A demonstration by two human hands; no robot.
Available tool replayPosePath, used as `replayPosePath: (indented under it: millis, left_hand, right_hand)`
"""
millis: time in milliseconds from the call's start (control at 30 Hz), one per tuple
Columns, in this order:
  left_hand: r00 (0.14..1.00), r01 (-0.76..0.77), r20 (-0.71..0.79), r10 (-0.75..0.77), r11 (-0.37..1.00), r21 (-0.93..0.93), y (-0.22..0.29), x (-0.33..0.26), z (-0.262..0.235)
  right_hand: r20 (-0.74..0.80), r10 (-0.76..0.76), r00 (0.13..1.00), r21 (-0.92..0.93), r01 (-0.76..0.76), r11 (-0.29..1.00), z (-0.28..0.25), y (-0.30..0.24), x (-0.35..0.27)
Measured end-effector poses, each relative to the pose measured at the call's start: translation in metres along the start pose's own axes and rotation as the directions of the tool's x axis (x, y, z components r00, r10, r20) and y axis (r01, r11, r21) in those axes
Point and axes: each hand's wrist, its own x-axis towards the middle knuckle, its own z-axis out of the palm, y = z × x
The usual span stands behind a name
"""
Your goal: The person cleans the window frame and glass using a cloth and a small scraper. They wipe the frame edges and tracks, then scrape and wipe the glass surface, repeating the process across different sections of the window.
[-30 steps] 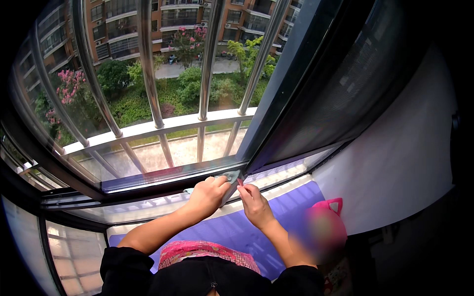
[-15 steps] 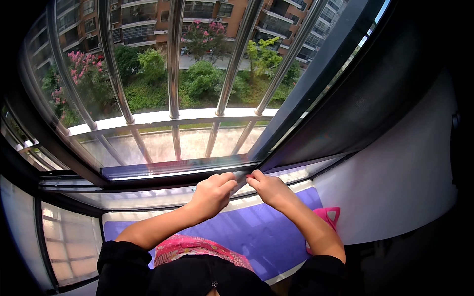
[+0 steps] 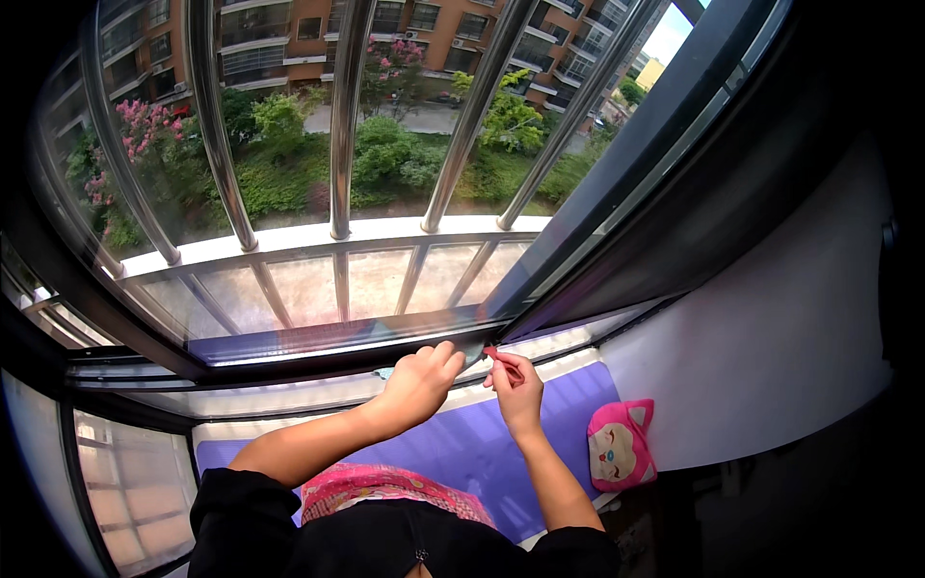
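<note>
My left hand [image 3: 421, 382] is closed at the bottom rail of the window frame [image 3: 318, 354]. A thin pale blue-grey piece [image 3: 472, 354], which looks like a cloth, sticks out on both sides of that hand. Just to its right, my right hand [image 3: 518, 393] pinches a small red tool [image 3: 491, 354] between thumb and fingers. The red tip points up and left, toward the corner where the rail meets the dark upright frame. Its exact kind is too small to make out.
Beyond the glass stand several metal bars [image 3: 342, 125]. Below the window lies a purple mat [image 3: 482, 453] on the sill. A pink cat-faced cushion [image 3: 621, 445] rests at its right end, against a white curved panel [image 3: 752, 385].
My right hand has drawn back slightly from the corner and turned, and more of the red tool shows. The left hand stays almost in place. The whole cushion has come into sight.
</note>
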Motion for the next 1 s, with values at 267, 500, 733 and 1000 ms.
replayPosePath:
  millis: [267, 500, 733, 1000]
  left_hand:
    - [0.996, -0.092, 0.014, 0.092, 0.996, 0.011, -0.002, 0.005, -0.005]
    - [0.993, -0.072, 0.099, 0.060, 0.990, 0.121, -0.007, 0.003, 0.006]
    - [0.979, 0.089, 0.181, -0.093, 0.996, 0.032, 0.011, 0.001, -0.010]
    - [0.985, 0.056, 0.165, -0.049, 0.998, -0.036, 0.006, -0.005, -0.010]
  right_hand:
    - [-0.237, -0.268, 0.934, -0.306, 0.190, 0.933, 0.035, -0.011, -0.004]
    - [-0.142, -0.371, 0.918, -0.382, 0.295, 0.876, 0.017, -0.035, -0.017]
    - [-0.161, -0.190, 0.969, -0.317, 0.132, 0.939, 0.016, -0.013, -0.009]
    - [-0.051, 0.009, 0.999, -0.129, -0.015, 0.992, 0.018, -0.025, 0.004]
